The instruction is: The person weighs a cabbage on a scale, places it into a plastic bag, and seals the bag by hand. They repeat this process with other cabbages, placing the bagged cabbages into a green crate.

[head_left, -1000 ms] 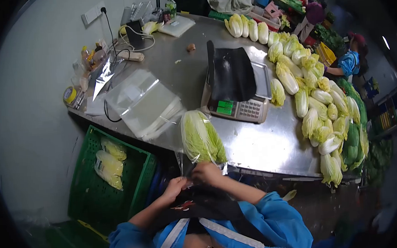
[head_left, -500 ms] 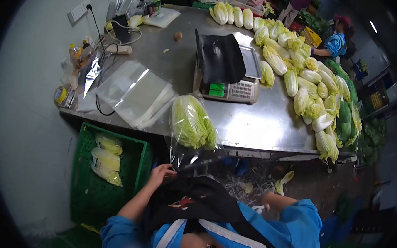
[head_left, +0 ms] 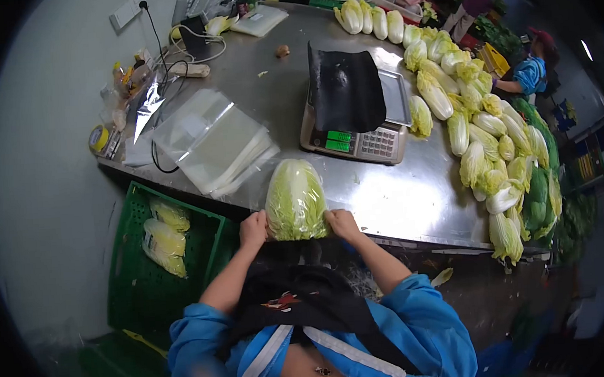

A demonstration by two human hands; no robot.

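Observation:
A napa cabbage [head_left: 295, 196] lies inside a clear plastic bag at the front edge of the metal table [head_left: 379, 201]. My left hand [head_left: 253, 230] is closed at the left side of the bag, beside the cabbage's lower end. On the opposite side, my right hand [head_left: 342, 223] pinches the bag's right edge. Between the two hands the film is drawn snugly over the cabbage. To the left lies a stack of flat clear bags [head_left: 219, 142]. Behind the cabbage stands a digital scale [head_left: 354, 144] with a black curved tray [head_left: 346, 92] on its pan.
Many loose napa cabbages [head_left: 474, 119] line the table's right side. A green crate [head_left: 130, 268] at lower left holds bagged cabbages [head_left: 165, 245]. Tape [head_left: 98, 138], cables and bottles crowd the wall side. A co-worker in a blue sleeve [head_left: 530, 74] stands beyond the pile.
My right hand has come up from low on the right to the bag's right edge. My left hand has moved up along the bag, and the loose film is gathered in.

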